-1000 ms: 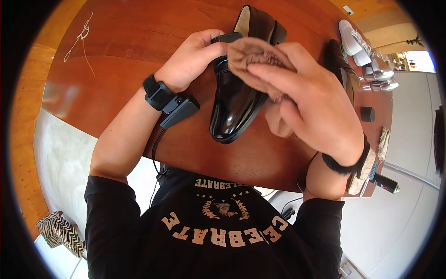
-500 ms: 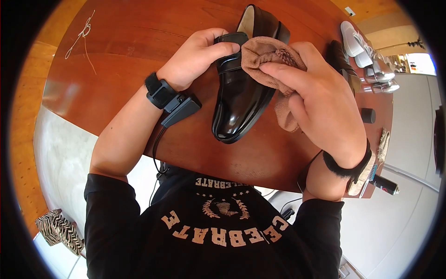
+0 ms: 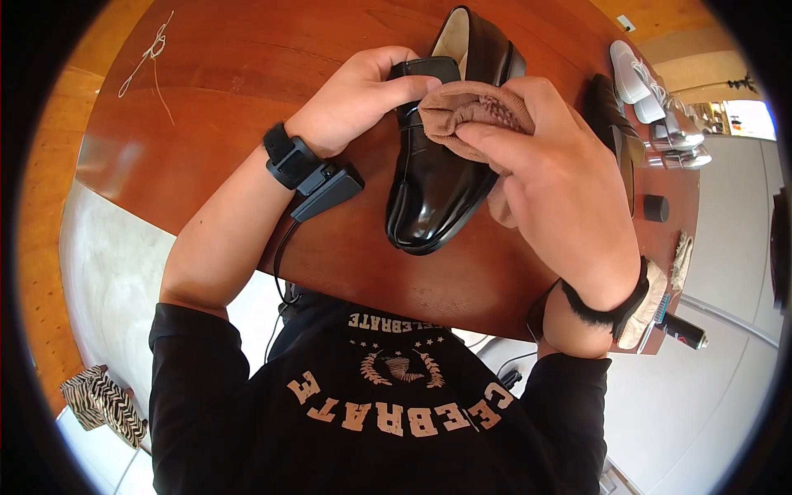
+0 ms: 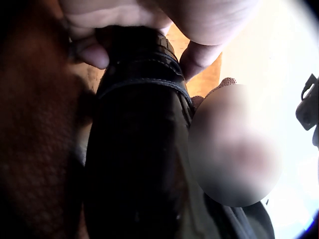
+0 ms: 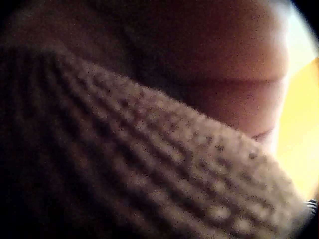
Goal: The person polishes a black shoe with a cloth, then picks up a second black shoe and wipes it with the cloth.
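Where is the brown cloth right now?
In the head view, the brown cloth is slightly right of centre, held in the right hand, over the middle of the shiny black shoe and just beside the left hand.

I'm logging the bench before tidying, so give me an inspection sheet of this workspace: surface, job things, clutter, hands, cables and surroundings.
Surface: reddish-brown table, shiny, reflecting light.
Job's things: black shoe, toe toward the person; bunched brown cloth over its upper, contact not clear.
Clutter: loose string at far left; white sneakers, dark shoe and black cylinder at right; spray can by the right edge.
Hands: left hand grips the shoe's upper; right hand pinches the cloth.
Cables: black cable hangs from the left wrist's device past the table's near edge.
Surroundings: zebra-patterned item at lower left, beyond the table.
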`<move>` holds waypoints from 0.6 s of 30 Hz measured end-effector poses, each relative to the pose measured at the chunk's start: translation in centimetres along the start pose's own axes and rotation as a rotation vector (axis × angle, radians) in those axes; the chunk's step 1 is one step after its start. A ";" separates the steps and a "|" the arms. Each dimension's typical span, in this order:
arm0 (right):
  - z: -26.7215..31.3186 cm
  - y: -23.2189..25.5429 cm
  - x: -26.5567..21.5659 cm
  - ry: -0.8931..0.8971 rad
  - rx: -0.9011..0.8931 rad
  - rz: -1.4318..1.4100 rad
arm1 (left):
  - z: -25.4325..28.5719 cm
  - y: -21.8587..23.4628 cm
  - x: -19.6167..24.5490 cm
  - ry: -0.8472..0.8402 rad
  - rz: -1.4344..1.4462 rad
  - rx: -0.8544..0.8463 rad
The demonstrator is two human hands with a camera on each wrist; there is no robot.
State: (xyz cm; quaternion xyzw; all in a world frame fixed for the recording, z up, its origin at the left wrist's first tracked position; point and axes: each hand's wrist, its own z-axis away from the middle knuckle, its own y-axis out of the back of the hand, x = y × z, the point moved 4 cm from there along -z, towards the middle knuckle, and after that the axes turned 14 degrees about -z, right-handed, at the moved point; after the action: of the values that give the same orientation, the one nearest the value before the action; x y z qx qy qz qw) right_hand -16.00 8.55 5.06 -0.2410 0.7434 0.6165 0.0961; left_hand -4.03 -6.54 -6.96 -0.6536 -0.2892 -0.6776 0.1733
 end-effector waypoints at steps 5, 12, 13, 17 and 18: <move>0.7 -0.5 -2.5 0.095 -0.099 0.029 | 0.2 -0.5 0.3 0.007 0.098 -0.017; 0.6 -0.2 -1.6 0.062 -0.041 0.002 | 0.0 0.0 -0.2 0.040 0.018 -0.079; 0.5 -0.1 -1.2 0.061 -0.019 0.015 | 0.0 0.0 -0.1 0.044 -0.021 -0.069; 1.0 -0.8 -1.8 0.070 -0.176 -0.101 | 0.0 -0.3 -0.2 0.001 0.091 -0.035; 1.1 -0.9 -1.9 0.065 -0.197 -0.122 | 0.0 -0.3 -0.1 0.003 0.092 -0.035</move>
State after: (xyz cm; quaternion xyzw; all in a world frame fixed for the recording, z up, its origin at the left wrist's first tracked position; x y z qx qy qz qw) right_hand -14.14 9.99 4.84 -0.3139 0.6659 0.6714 0.0849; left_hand -4.19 -6.27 -7.10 -0.6682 -0.2467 -0.6748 0.1933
